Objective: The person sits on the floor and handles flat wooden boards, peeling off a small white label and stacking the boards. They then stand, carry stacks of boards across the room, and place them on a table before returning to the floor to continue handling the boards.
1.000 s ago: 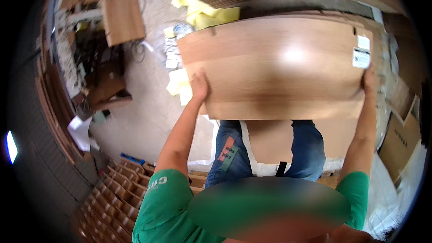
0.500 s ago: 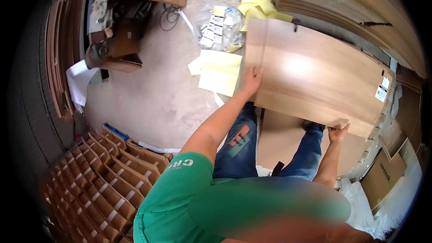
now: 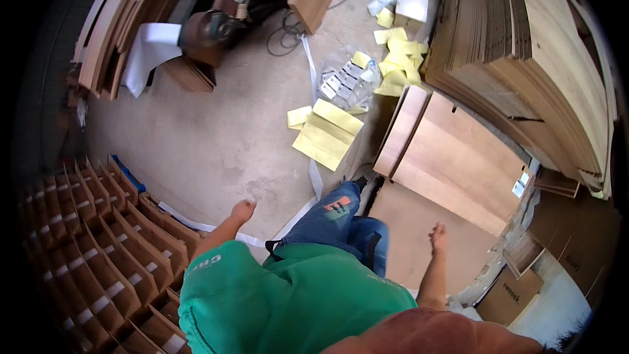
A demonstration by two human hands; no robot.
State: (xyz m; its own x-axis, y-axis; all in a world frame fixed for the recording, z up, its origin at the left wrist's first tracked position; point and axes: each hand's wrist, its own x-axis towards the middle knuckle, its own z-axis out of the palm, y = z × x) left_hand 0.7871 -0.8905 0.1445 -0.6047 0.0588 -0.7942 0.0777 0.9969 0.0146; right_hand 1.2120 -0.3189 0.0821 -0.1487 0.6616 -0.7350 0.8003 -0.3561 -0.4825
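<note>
My left hand hangs over the bare concrete floor, away from any object, its fingers loosely curled with nothing visible in them. My right hand is raised above a flat brown sheet, empty, with its fingers slightly apart. Just beyond it lies a wide wood-grain panel with small dark notches and a white label at its right end. A narrower wood-grain board lies along the panel's left side. Neither hand touches the panel or the board.
Stacked boards stand at the upper right. Yellow sheets, a clear plastic bag and white strapping lie on the floor. A divided cardboard rack fills the lower left. More panels lean at the upper left.
Both hands have let go of the wood-grain panel, which now lies lower and farther from me. My left hand has swung left over the floor; my body has turned and shifted left.
</note>
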